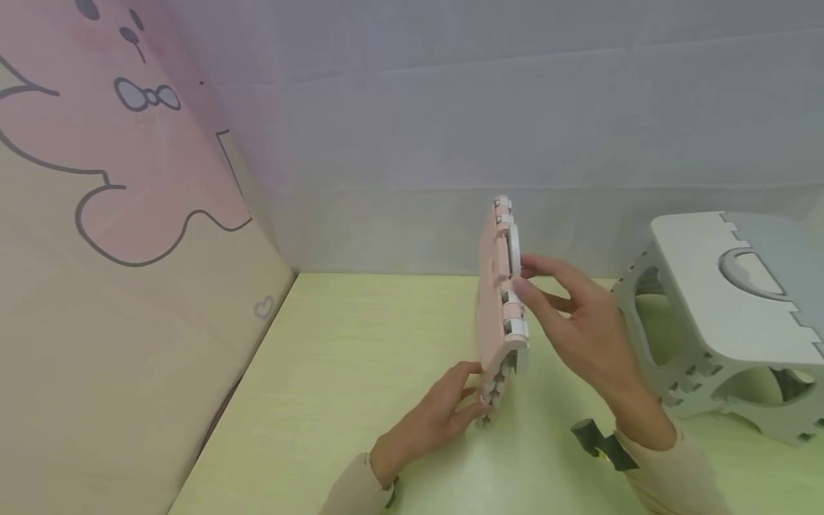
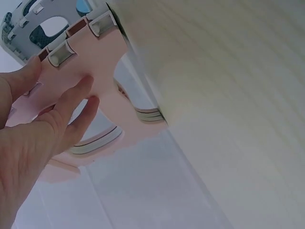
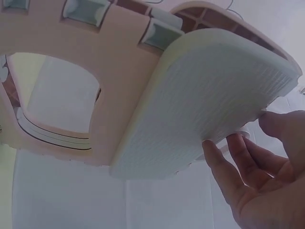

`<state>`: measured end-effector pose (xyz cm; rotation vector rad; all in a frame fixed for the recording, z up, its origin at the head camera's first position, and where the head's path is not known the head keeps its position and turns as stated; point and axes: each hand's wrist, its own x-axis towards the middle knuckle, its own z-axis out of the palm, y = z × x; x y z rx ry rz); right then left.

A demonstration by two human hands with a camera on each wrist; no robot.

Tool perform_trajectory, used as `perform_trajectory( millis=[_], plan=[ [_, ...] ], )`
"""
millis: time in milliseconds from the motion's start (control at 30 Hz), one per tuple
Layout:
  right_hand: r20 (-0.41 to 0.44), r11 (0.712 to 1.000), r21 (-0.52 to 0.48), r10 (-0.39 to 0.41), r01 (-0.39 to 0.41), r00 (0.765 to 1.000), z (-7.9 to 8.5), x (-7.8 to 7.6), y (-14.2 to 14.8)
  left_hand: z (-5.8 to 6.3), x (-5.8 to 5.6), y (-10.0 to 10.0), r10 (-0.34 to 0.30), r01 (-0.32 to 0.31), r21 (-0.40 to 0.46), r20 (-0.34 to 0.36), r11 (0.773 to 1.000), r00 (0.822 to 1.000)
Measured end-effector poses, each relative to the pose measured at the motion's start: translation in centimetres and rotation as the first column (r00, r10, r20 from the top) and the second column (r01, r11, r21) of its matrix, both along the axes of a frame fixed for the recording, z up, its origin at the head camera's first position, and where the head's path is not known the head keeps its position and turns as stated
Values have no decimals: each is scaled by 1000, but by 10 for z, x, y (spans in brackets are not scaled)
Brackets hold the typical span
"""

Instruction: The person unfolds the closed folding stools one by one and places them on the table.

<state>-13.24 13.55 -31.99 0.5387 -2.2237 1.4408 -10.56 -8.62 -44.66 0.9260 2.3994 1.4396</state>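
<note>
A folded pink and white folding stool stands on edge on the table. At its lower near end, my left hand holds it. In the left wrist view, the left fingers lie over the pink leg panel with its cut-outs, the thumb near the hinges. My right hand pinches the upper hinged edge beside the white handle. The right wrist view shows the right thumb and fingertips at the edge of the textured white top panel, which sits at an angle to the pink leg panel.
On the right, an unfolded white and grey stool stands close to my right forearm. A pale wall rises behind the yellow-green table. A panel with a pink cartoon figure borders the left side.
</note>
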Motion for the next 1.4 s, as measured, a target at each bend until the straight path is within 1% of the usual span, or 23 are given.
perform_trajectory(
  millis=[100,233,300,367,467,567,667,833,933,1067,1233,1400],
  plan=[
    [15,1000,28,3,-3,1000,0,1,-1,1,0,0,15,-15,-10,-7,1000,1000],
    [7,998,37,46,-47,999,0,1,-3,2,1,0,32,-36,-55,-74,998,997],
    [-7,997,41,70,-70,998,-1,1,-4,4,1,-1,38,-44,-73,-94,996,995],
    [-20,995,41,89,-88,996,-1,1,-5,5,1,-1,39,-44,-70,-81,997,996],
    [-22,994,35,107,-106,994,-2,1,-6,4,0,-1,15,-15,-8,-16,1000,1000],
    [-18,993,21,120,-120,993,-3,1,-5,3,-2,0,-15,14,49,15,999,1000],
    [-11,989,1,150,-150,989,-4,2,-4,2,-3,0,-20,20,62,15,998,1000],
    [-17,979,-14,205,-205,979,-7,2,-2,1,-3,-1,-1,-2,60,43,998,999],
    [-18,974,-18,224,-224,975,-10,1,0,1,-3,-1,-1,-2,69,49,998,999],
    [3,970,-24,241,-241,970,-14,2,3,0,-3,-3,-4,1,79,45,997,999],
    [43,969,-16,246,-245,968,-24,3,6,-2,-4,-5,-4,0,84,45,996,999],
    [86,976,-20,218,-217,972,-31,5,8,-2,-4,-5,-5,1,81,43,997,999]
  ],
)
